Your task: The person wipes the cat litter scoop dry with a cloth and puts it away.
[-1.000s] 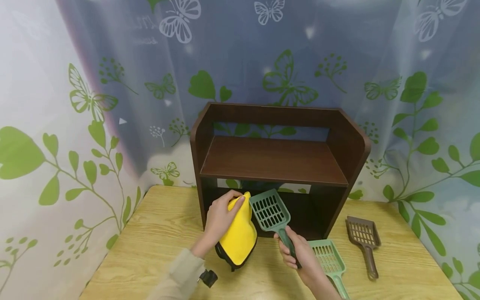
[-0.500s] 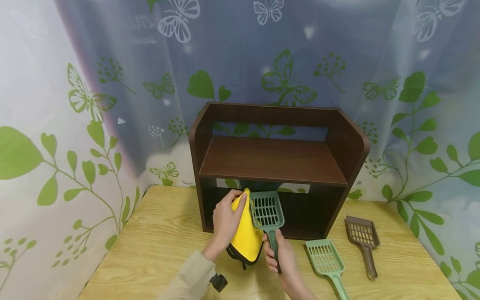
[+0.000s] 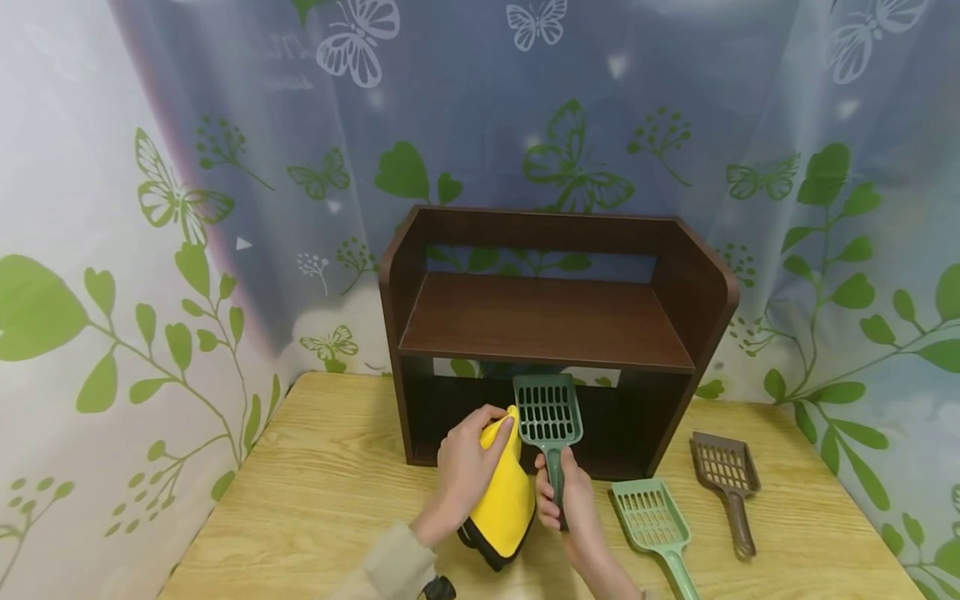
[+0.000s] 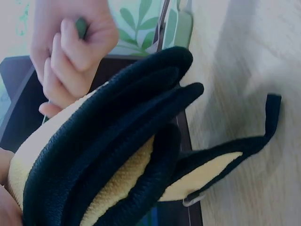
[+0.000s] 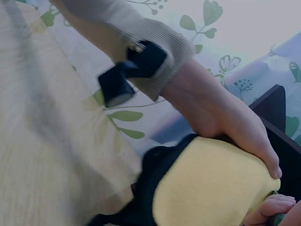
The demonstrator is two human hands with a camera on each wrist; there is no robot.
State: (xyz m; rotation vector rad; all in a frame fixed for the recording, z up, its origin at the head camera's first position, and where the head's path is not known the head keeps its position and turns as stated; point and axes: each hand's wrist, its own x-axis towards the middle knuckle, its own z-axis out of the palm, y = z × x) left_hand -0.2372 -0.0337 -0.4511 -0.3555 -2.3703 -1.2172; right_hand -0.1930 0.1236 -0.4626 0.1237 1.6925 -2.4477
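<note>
My left hand (image 3: 463,465) grips the upper end of a yellow cleaning cloth (image 3: 504,508) with black edging, folded into several layers. In the left wrist view the black-edged folds of the cloth (image 4: 103,136) hang loose, with one corner trailing off to the right. My right hand (image 3: 573,504) is wrapped round the handle of a dark green slotted litter scoop (image 3: 549,408), whose head points up in front of the shelf's lower compartment. The cloth's tip lies right at the left rim of the scoop's head. Fingers of the right hand (image 4: 70,61) curl round the handle in the left wrist view.
A dark brown two-tier shelf (image 3: 540,321) stands at the back of the wooden table (image 3: 300,517). To the right lie a light green litter scoop (image 3: 652,517) and a brown one (image 3: 726,465). A patterned curtain (image 3: 480,100) hangs behind.
Both hands have shifted, the left to the right with the cloth. The dark green scoop has swung from a tilt to nearly upright. The scoops on the table have stayed put.
</note>
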